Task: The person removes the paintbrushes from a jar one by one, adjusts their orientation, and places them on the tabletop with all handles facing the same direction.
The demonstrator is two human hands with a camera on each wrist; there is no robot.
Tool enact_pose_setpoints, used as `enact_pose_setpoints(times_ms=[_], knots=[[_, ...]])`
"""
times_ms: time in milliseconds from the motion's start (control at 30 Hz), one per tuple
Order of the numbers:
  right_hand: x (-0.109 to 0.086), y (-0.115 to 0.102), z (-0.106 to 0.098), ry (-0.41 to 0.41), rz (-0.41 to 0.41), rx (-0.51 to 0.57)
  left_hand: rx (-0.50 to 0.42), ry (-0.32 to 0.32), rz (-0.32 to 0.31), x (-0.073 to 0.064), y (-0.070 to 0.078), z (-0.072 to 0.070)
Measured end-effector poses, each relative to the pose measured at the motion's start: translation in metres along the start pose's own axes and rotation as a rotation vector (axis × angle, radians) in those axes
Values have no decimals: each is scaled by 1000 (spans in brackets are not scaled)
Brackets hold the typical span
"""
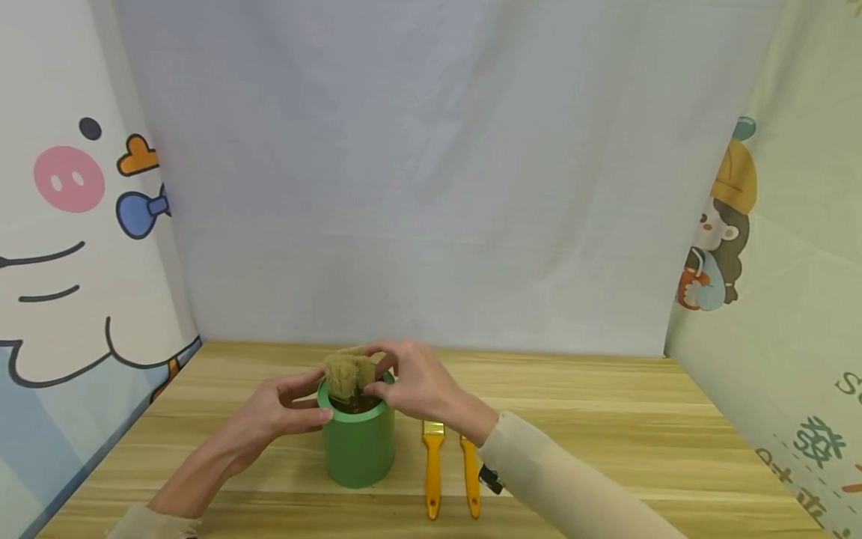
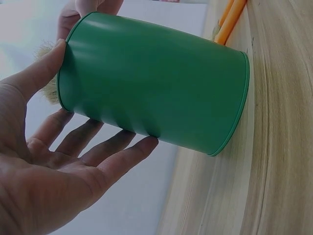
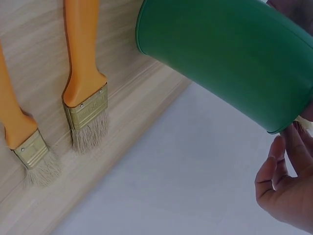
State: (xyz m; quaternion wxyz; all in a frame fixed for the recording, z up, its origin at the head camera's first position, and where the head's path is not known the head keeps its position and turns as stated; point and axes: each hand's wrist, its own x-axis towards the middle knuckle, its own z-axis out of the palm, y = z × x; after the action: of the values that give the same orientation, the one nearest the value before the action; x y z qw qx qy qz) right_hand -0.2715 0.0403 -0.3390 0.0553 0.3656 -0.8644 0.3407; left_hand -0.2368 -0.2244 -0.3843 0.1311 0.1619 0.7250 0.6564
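A green cylindrical pot [image 1: 359, 449] stands upright on the table. Tan bristle heads [image 1: 346, 374] stick up out of it, like those of paintbrushes, and the pot wall hides what lies below. My left hand [image 1: 283, 408] holds the pot from the left, thumb on the rim and fingertips along the side [image 2: 151, 83]. From the right, my right hand [image 1: 414, 378] reaches over the rim, thumb and forefinger pinching at the right edge of the bristles. In the right wrist view its curled fingers [image 3: 283, 176] are right at the rim.
Two orange-handled paintbrushes lie side by side right of the pot, bristles toward the back: a wider one [image 3: 85, 78] and a second one [image 3: 24, 132]. Behind the wooden table [image 1: 606, 419] hangs a pale cloth [image 1: 431, 187]; printed cloths flank both sides.
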Motion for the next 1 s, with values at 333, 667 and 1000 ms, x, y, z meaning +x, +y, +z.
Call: enact_pose_setpoints(times_ms=[333,667,1000], knots=[[0,-1,-2,-15,-14,-11,2,5,3,-1,0,0],[-2,1,-5,50,-54,8,5,-4,11,0,-1,0],[-1,2,-14,105,-124,123,-3,-6,9,0,-1,-1]])
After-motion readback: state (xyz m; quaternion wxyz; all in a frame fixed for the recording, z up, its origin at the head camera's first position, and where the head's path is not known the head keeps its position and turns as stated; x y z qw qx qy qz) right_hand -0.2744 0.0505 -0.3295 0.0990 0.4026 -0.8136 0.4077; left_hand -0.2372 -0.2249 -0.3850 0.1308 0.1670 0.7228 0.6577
